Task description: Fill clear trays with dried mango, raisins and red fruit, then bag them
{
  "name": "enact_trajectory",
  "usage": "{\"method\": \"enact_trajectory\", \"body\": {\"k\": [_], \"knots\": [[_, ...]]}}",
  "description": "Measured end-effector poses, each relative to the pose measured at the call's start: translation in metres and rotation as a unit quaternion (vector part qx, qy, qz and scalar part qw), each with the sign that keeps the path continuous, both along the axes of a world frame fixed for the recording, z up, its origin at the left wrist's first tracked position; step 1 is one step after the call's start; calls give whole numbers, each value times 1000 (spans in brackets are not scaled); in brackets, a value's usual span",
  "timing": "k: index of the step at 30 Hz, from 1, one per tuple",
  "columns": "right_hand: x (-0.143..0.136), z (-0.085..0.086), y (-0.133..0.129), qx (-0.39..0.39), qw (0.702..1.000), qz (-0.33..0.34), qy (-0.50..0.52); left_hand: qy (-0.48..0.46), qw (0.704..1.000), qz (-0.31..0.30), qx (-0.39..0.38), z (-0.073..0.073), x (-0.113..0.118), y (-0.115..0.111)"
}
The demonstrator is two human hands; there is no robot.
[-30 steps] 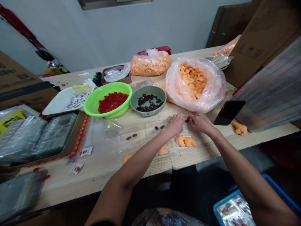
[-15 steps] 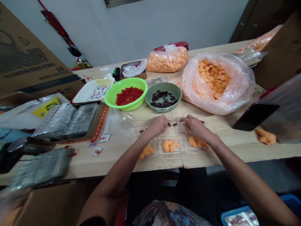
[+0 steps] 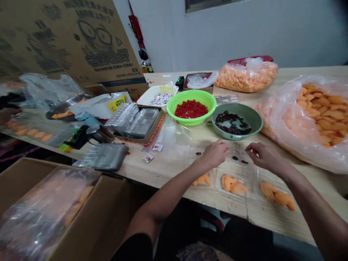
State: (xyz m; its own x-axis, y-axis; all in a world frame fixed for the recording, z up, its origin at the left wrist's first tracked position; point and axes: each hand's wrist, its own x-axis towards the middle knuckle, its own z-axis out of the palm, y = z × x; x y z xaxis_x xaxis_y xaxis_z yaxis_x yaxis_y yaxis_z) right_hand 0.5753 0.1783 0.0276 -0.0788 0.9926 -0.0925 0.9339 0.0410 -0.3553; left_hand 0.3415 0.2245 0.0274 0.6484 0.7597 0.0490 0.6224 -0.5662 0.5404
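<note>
My left hand (image 3: 217,154) hovers over the clear plastic trays, fingers bent together; whatever they hold is hidden. My right hand (image 3: 265,156) is a little to the right, its thumb and fingers curled into a pinch, with any small contents too small to make out. Between the hands, dark raisin-like pieces (image 3: 235,158) lie in the middle tray. The near ends of the trays hold orange dried-fruit-like pieces (image 3: 233,184). Just behind the hands stands a grey-green bowl (image 3: 255,125) of dark pieces, beside a bright green bowl (image 3: 191,119) of red pieces.
A large plastic bag of orange pieces (image 3: 320,112) stands at right, another filled bag (image 3: 246,76) behind. To the left are a box of clear plastic trays (image 3: 144,123), a white tray of small packets (image 3: 160,98), loose packets (image 3: 148,157) and an open carton (image 3: 108,214).
The view has swung left, so the table's contents appear further right. My hands have moved slightly apart, and two dark pieces now show between them.
</note>
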Motion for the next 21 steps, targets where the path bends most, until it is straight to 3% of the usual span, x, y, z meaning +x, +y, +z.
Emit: {"method": "enact_trajectory", "body": {"k": [3,6,8,10,11,13,16,21], "knots": [[4,32,28,53,998,-27,30,-25,994,103,7,26,-54,25],[-13,59,68,135,987,-25,-81,-4,983,183,35,45,-103,49],[-42,72,102,153,983,51,-83,25,989,144,29,43,-120,54],[-81,79,140,137,983,125,-15,49,997,67,5,29,-122,50],[-103,80,161,121,984,132,5,57,998,36,-5,19,-120,46],[-143,73,203,54,990,133,3,76,997,8,-8,-3,-111,36],[-186,49,255,-74,992,96,-46,101,995,9,5,-27,-104,27],[-207,4,297,-171,979,57,-97,36,999,31,-2,-41,-114,28]]}}
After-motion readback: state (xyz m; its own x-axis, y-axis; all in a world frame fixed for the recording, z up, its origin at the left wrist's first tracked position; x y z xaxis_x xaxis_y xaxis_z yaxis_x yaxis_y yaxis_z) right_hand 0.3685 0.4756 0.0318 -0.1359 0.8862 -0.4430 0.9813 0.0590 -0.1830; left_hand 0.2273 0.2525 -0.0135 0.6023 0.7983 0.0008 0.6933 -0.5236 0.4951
